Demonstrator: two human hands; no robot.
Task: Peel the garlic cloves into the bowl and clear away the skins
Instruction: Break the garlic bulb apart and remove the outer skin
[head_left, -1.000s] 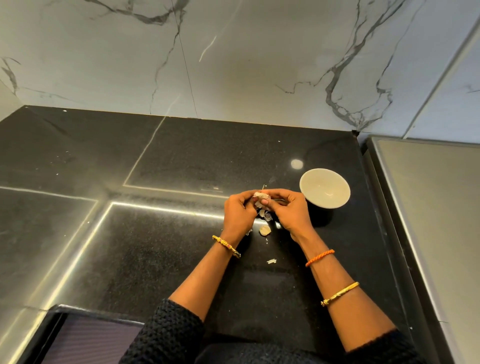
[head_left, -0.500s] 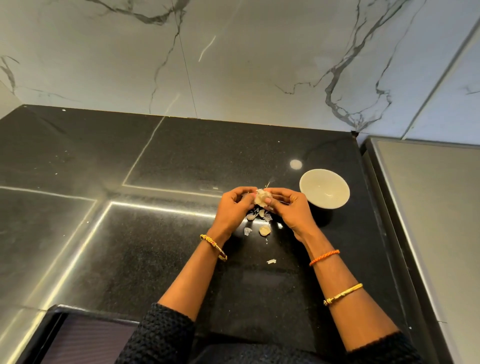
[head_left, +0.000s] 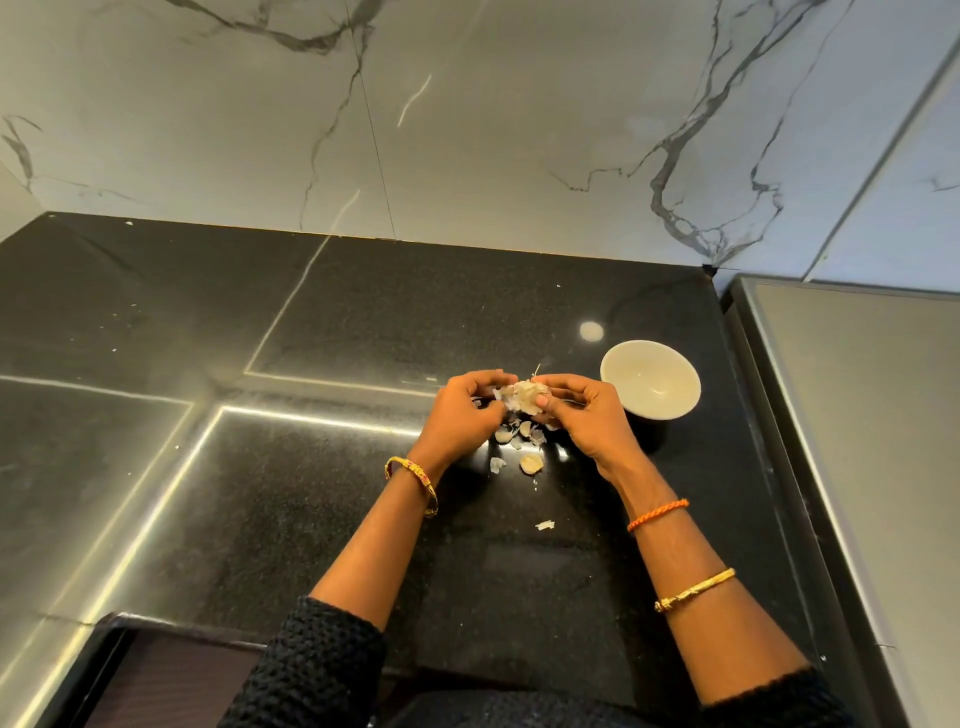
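Observation:
A pale garlic bulb (head_left: 523, 398) with loose papery skin is held above the black counter between both hands. My left hand (head_left: 462, 415) grips its left side and my right hand (head_left: 582, 413) grips its right side, thumb on top. Below the hands lie several garlic skins and pieces (head_left: 522, 435), with one larger piece (head_left: 531, 463) and a small flake (head_left: 544, 525) nearer to me. A white bowl (head_left: 650, 378) stands just right of my right hand; it looks empty.
The black stone counter (head_left: 260, 493) ends at a marble wall (head_left: 467, 130) behind. A grey steel surface (head_left: 872, 441) borders the counter on the right. A dark recess (head_left: 156, 680) sits at the near left edge.
My hands have spread slightly and turned the garlic, baring more of it. A few more skin bits lie beneath. The bowl has not moved.

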